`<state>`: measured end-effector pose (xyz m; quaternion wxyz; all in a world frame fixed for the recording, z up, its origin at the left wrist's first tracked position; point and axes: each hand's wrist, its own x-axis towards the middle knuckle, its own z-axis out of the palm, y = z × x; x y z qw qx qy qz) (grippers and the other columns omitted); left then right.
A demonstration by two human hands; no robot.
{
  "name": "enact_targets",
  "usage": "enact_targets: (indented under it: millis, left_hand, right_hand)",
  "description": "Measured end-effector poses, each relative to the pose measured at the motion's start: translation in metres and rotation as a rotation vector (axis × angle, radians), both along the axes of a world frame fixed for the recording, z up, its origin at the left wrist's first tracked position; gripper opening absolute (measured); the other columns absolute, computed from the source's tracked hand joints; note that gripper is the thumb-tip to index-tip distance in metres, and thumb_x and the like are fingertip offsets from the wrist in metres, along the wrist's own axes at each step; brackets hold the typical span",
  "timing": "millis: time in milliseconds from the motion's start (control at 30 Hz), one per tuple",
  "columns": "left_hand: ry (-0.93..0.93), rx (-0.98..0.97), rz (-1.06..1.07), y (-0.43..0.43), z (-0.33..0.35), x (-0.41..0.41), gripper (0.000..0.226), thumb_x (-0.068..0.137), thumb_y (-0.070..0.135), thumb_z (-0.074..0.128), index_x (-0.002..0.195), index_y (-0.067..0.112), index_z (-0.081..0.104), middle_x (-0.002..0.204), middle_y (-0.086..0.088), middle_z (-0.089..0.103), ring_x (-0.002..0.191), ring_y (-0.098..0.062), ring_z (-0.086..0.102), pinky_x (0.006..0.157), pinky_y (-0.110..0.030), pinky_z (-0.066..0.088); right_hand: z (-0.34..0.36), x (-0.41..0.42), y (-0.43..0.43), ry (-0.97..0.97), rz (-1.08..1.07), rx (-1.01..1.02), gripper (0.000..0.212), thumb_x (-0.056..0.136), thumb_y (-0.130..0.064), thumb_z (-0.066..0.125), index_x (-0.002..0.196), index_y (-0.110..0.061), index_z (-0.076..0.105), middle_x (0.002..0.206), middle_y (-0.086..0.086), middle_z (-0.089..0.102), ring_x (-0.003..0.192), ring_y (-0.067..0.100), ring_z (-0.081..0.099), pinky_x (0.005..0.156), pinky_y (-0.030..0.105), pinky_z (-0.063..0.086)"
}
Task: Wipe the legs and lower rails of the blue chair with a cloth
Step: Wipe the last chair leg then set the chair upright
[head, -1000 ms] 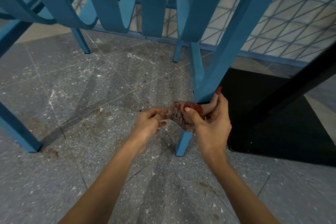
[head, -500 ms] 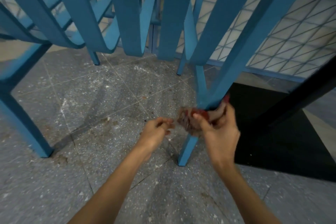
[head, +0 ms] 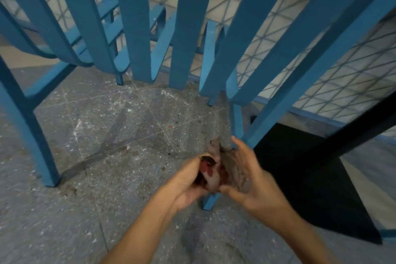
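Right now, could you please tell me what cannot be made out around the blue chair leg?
Head view:
- Blue painted chair leg: middle hidden behind left hand and reddish patterned cloth.
- Cloth: blurred, pattern unreadable.
- Right hand: blurred, grip unclear.
- Blue slats: tops cut off by edge.

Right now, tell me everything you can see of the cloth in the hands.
The cloth is a crumpled rag, soft fabric by its look, dull grey-brown with dark red patches, blurred by motion. It is bunched between both hands, in front of the lower part of the blue chair leg. The left hand curls its fingers round it; the right hand lies open against its other side.
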<state>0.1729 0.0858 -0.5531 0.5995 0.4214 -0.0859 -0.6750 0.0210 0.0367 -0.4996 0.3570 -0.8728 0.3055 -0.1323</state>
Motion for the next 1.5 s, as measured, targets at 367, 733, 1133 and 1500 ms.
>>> enact_targets:
  millis: [367, 733, 1133, 1500]
  left_hand:
    - [-1.017, -0.142, 0.232, -0.061, 0.013, -0.025, 0.045, 0.090, 0.001, 0.044, 0.132, 0.016, 0.055, 0.117, -0.013, 0.066, 0.104, -0.024, 0.063, 0.095, -0.022, 0.046]
    - [-1.127, -0.230, 0.078, -0.043, 0.005, -0.023, 0.051, 0.094, 0.002, 0.039, 0.142, 0.018, 0.041, 0.083, 0.004, 0.056, 0.053, 0.005, 0.048, 0.050, 0.001, 0.034]
    - [-0.962, -0.068, 0.092, -0.035, 0.008, -0.023, 0.045, 0.097, 0.011, 0.039, 0.138, 0.028, 0.045, 0.093, -0.007, 0.069, 0.078, -0.016, 0.067, 0.064, -0.018, 0.050]
    - [-1.063, -0.368, 0.291, -0.024, 0.057, -0.073, 0.062, 0.095, 0.005, 0.039, 0.147, 0.035, 0.023, 0.134, 0.001, 0.044, 0.115, -0.006, 0.048, 0.101, -0.018, 0.040]
  right_hand:
    - [0.040, -0.009, -0.041, -0.255, -0.279, 0.010, 0.037, 0.093, -0.030, 0.047, 0.129, -0.041, 0.047, 0.122, -0.025, 0.060, 0.116, -0.006, 0.054, 0.097, 0.026, 0.044]
    - [0.025, 0.000, -0.047, -0.241, -0.283, -0.046, 0.027, 0.098, -0.013, 0.044, 0.120, -0.023, 0.056, 0.107, -0.020, 0.064, 0.108, -0.001, 0.059, 0.095, 0.032, 0.049]
    - [0.022, 0.001, -0.048, -0.234, -0.278, -0.072, 0.027, 0.097, -0.013, 0.048, 0.119, -0.028, 0.055, 0.100, -0.031, 0.063, 0.103, -0.013, 0.057, 0.080, 0.004, 0.045]
    - [0.022, -0.003, -0.056, -0.264, -0.222, -0.064, 0.034, 0.095, 0.000, 0.048, 0.120, -0.020, 0.058, 0.101, -0.013, 0.068, 0.095, -0.005, 0.063, 0.079, 0.010, 0.046]
